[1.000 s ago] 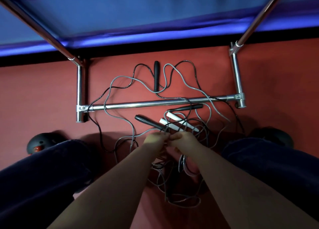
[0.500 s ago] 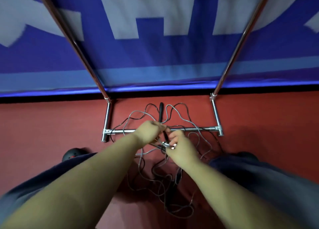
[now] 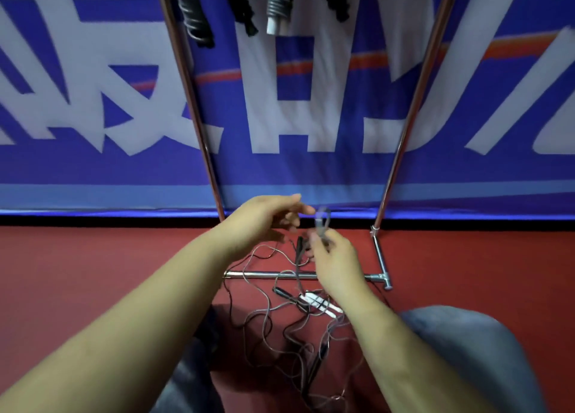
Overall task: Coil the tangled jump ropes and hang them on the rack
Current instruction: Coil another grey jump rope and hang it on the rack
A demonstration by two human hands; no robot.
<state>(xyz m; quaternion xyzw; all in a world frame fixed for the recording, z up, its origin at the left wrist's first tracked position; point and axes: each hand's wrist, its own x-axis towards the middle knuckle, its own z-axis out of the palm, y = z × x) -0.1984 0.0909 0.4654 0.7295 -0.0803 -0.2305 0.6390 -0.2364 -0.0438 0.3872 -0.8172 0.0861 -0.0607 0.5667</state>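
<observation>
- A blue banner [image 3: 311, 164] with large white lettering fills the wall behind the rack
- The red floor [image 3: 93, 272] runs under the rack and toward the person
- The rack [image 3: 199, 108] is a chrome frame: two slanted uprights rise in front of the banner, joined low down by a crossbar [image 3: 270, 275] just above the floor
- Coiled ropes [image 3: 278, 5], some dark and one grey with a white handle, hang between the rack's uprights at the top of the view
- The tangled jump ropes [image 3: 280, 325] lie on the floor at the foot of the rack, grey and dark cords looping over and under the crossbar, with black and white handles among them
- The left hand [image 3: 264, 220] is raised above the crossbar, fingers released and spread, holding nothing
- The right hand [image 3: 336, 260] is just beside it, its fingers pinching a small grey loop of cord [image 3: 322, 221] that stands up above the crossbar; motion blur hides finer detail
</observation>
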